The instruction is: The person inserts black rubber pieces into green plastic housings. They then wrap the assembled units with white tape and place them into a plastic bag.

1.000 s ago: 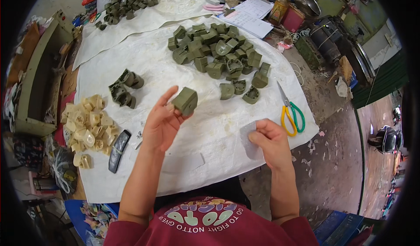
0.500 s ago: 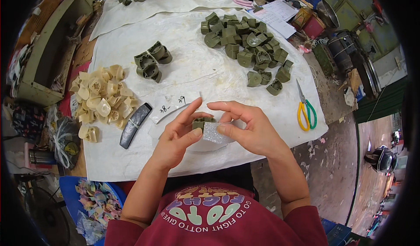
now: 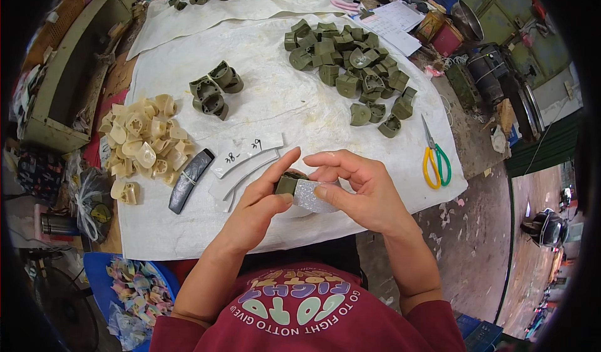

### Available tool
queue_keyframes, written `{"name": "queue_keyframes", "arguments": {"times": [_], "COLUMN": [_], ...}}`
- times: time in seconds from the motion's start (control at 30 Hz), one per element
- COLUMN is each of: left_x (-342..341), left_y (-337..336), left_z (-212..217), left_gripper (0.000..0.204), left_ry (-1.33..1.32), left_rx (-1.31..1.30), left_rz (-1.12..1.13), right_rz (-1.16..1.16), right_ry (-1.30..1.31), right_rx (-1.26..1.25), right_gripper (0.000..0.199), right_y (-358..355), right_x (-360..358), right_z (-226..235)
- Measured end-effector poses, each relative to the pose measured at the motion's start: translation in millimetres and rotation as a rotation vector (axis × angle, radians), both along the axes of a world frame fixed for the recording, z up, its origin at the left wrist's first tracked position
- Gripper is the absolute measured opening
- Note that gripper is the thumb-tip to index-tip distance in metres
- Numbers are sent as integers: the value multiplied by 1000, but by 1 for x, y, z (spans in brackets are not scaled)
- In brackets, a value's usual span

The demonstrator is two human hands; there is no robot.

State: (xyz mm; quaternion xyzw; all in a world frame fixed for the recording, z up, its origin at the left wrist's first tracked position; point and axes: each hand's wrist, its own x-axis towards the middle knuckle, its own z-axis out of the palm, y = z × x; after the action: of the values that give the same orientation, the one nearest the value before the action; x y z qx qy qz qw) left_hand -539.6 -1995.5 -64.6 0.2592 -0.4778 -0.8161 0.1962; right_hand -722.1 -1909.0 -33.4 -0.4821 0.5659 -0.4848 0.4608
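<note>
An olive-green shoe heel block [image 3: 285,185] is held between my two hands above the near part of the table. My left hand [image 3: 258,196] grips its left side, with the thumb on its edge and the index finger stretched out beyond it. A silver glitter strip [image 3: 311,196] lies against the heel's near side. My right hand [image 3: 360,186] presses this strip with its thumb, its fingers curled behind. Just beyond my left hand lie curved white strips [image 3: 247,161] with handwriting. Left of them is a banded bundle of black curved strips [image 3: 190,183].
A pile of olive heels [image 3: 350,61] sits at the far right, a smaller group [image 3: 216,89] at centre left. Beige heels [image 3: 144,136] are heaped at the left. Scissors [image 3: 436,158] lie near the right edge. A blue bin [image 3: 94,270] of scraps stands below the table's left corner.
The heel has turned in my hands, so more of its left side shows, and the silver strip has swung with it. More of the curved white strips is uncovered.
</note>
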Motion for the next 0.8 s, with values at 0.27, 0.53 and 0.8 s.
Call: {"name": "queue_keyframes", "arguments": {"times": [0.27, 0.53, 0.8], "left_x": [3, -3, -4], "left_y": [-4, 2, 3], "left_z": [7, 13, 15], "left_gripper": [79, 83, 74], "left_ry": [36, 33, 18], "left_rx": [-76, -186, -257], "left_rz": [-36, 13, 33], "right_rz": [-38, -49, -65], "right_ry": [48, 74, 93], "right_rx": [-76, -19, -120], "right_gripper": [35, 37, 38], "right_y": [-1, -1, -1], "right_x": [0, 0, 2], "right_z": [-7, 3, -2]}}
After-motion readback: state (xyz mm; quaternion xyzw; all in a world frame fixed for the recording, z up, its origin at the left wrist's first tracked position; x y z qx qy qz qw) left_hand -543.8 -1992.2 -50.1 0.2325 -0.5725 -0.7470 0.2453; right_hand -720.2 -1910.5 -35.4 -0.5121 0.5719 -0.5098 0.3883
